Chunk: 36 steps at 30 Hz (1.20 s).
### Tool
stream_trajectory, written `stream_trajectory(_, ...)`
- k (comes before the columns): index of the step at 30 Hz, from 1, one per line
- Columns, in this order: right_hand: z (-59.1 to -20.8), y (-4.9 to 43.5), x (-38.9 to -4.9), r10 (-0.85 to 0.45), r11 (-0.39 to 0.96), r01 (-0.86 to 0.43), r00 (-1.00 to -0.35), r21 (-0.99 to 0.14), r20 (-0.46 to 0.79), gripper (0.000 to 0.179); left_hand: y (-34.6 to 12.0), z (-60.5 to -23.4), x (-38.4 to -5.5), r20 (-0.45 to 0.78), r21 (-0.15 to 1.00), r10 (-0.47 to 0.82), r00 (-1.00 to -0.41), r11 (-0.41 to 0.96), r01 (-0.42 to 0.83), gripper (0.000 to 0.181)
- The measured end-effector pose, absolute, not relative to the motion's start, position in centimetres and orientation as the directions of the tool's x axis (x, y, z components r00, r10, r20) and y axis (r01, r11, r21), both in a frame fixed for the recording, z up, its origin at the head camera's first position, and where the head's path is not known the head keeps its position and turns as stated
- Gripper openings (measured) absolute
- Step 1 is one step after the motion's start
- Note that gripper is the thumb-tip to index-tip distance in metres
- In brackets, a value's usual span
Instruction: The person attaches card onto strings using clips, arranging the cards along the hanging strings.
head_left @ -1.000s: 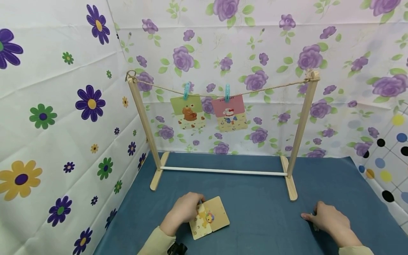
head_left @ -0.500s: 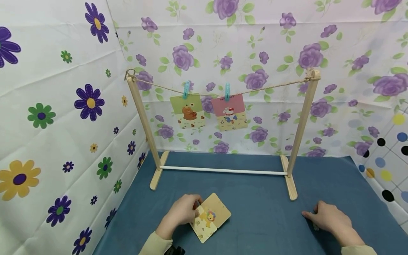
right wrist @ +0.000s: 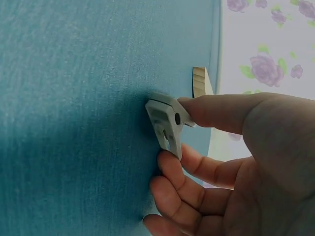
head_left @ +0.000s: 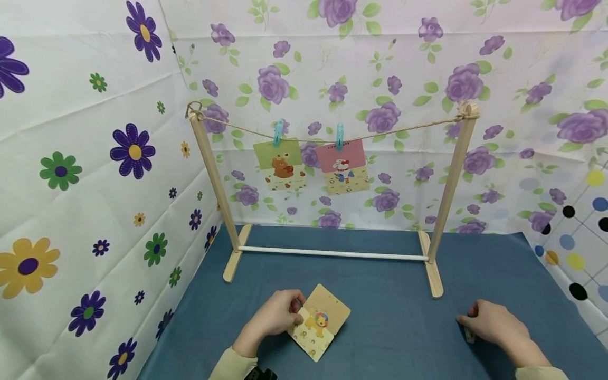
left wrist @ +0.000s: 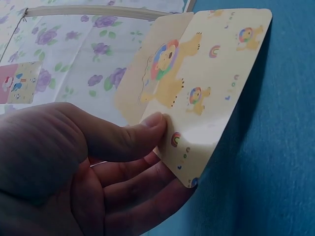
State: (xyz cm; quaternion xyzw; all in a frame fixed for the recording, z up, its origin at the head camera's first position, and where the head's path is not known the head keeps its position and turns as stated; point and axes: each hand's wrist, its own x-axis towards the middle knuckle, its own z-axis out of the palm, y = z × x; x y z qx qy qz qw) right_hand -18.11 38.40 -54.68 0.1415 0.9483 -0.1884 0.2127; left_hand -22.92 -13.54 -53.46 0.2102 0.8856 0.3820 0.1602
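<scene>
A yellow card with a lion in a rainbow mane is in my left hand, low over the table front. In the left wrist view, the thumb presses on the card's printed face while the fingers support it behind, near one corner. My right hand is at the right of the table, its thumb and fingers pinching a pale grey clothespin close to the cloth. Two cards hang on a rope: a green bear card and a pink rabbit card, each under a blue clothespin.
The twine rope runs between two wooden posts on flat feet. A white rod joins them near the blue tablecloth. Flowered fabric hangs behind, with more on the left side.
The lion card has turned clockwise and shifted slightly right in my left hand. My right hand has moved a little to the right with the clothespin.
</scene>
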Motion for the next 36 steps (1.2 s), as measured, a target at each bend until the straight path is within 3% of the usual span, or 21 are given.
stream_trajectory(12,-54.7,38.7,-18.6,0.135,0.898,0.287,-0.901,-0.333,-0.411,0.072,-13.4,-54.0,-23.0,-0.128,0.777,0.491,-0.862,0.59,0.221,0.026)
stream_trajectory(21,-53.6,37.3,-18.7,0.088,0.883,0.231,-0.936,-0.407,-0.341,0.057,-13.4,-53.8,-23.0,-0.131,0.793,0.479,-0.868,0.576,0.198,0.024)
stream_trajectory(36,-51.8,35.9,-18.4,0.054,0.887,0.174,-0.959,-0.427,-0.278,0.061,-13.0,-54.0,-23.0,-0.122,0.826,0.49,-0.863,0.533,0.186,0.022)
